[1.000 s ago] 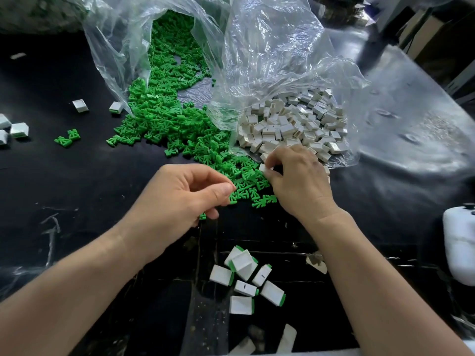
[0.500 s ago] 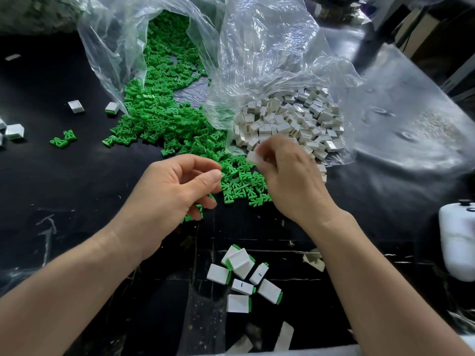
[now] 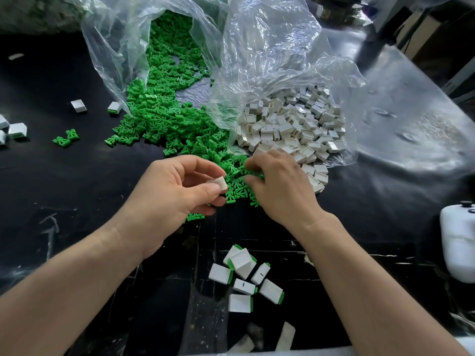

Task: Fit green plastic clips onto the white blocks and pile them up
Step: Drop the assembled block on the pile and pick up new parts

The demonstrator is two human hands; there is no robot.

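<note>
Black tabletop (image 3: 77,188) carries 2 clear bags (image 3: 270,60) spilling green clips (image 3: 167,119) and white blocks (image 3: 290,124); a white container (image 3: 457,242) stands at its right edge. The white block (image 3: 218,183) has passed from the right hand (image 3: 280,191) to the left hand (image 3: 174,196), which pinches it; the right fingers curl into the clips, grip unclear. Bare surface lies left; clipped blocks (image 3: 244,276) pile near the front edge.

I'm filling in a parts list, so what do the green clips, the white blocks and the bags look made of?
Green clips: probably moulded plastic, matte; uniform colour, crisp identical shapes. White blocks: seemingly rigid plastic, faint sheen; thin-walled hollow shells with sharp edges. Bags: thin clear plastic film, glossy; crinkled, with glare, contents visible through it.
</note>
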